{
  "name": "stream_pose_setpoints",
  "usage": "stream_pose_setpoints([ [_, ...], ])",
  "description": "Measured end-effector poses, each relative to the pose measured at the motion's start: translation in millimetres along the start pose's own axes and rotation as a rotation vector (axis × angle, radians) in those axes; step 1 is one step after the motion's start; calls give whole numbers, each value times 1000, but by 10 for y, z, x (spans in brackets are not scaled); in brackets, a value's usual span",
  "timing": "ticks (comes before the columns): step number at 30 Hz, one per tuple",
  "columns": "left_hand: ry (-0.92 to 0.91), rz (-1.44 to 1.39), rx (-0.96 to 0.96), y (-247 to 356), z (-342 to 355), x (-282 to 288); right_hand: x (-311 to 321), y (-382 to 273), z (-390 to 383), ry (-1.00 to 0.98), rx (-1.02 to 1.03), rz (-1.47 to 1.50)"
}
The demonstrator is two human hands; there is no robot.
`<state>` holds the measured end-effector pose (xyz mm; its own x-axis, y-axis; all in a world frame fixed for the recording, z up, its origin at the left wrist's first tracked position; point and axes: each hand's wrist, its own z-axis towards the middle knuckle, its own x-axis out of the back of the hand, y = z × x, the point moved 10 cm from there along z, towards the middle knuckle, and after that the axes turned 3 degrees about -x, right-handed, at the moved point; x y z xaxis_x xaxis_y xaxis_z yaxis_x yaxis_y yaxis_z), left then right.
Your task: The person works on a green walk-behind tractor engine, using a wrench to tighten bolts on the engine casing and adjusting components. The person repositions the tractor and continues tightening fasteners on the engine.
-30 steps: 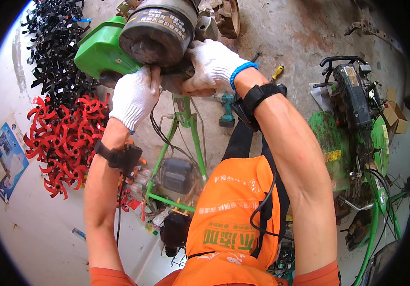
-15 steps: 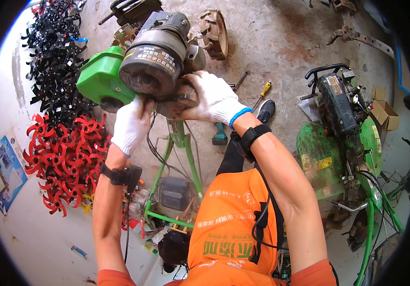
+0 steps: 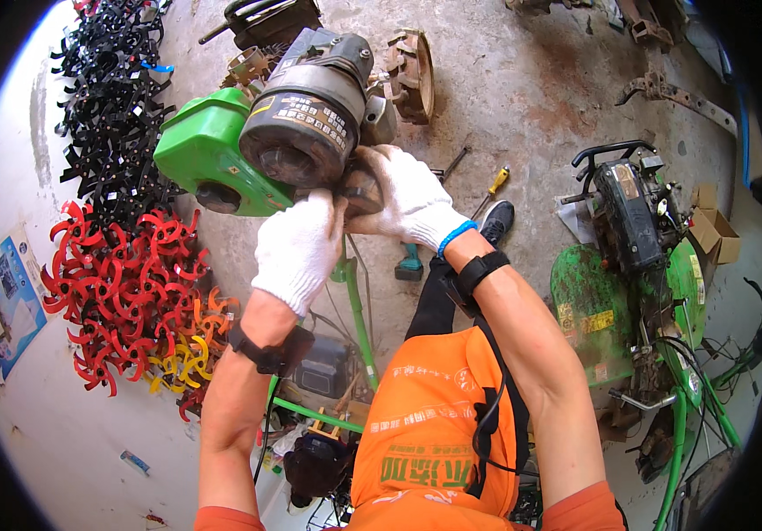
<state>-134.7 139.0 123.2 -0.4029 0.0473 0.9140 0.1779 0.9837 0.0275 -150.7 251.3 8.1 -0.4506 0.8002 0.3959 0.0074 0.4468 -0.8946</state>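
An engine with a black round air filter housing (image 3: 297, 142) and a green fuel tank (image 3: 212, 150) is in front of me, up on a green tubular frame (image 3: 363, 332). Just below the housing is a dark, grimy rounded part (image 3: 360, 189), and my right hand (image 3: 412, 199) is closed around its right side. My left hand (image 3: 299, 243), in a white knit glove like the right, has its fingers bunched together against that part's left side, near the tank. Whatever those fingertips pinch is hidden.
Red curved tiller blades (image 3: 124, 292) and black ones (image 3: 111, 106) cover the left. A yellow-handled screwdriver (image 3: 498, 181) and a teal power tool (image 3: 409, 264) lie on the floor. At right stands another green machine (image 3: 633, 203), beside a cardboard box (image 3: 713, 221).
My left hand has moved right, from beside the tank to close by my right hand. The right hand keeps its hold on the rounded part. The whole scene sits slightly further right in view.
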Motion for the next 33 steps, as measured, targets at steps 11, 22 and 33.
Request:
stream_pose_setpoints([
  [11, 24, 98, -72, 343, 61, 63, 81, -93, 138, -133, 103, -91],
  [22, 153, -244, -49, -41, -18, 131, 62, -155, 206, -273, 42, -198],
  [33, 256, -102, -334, -170, 20, 88, 49, -144, 171, -218, 54, -129],
])
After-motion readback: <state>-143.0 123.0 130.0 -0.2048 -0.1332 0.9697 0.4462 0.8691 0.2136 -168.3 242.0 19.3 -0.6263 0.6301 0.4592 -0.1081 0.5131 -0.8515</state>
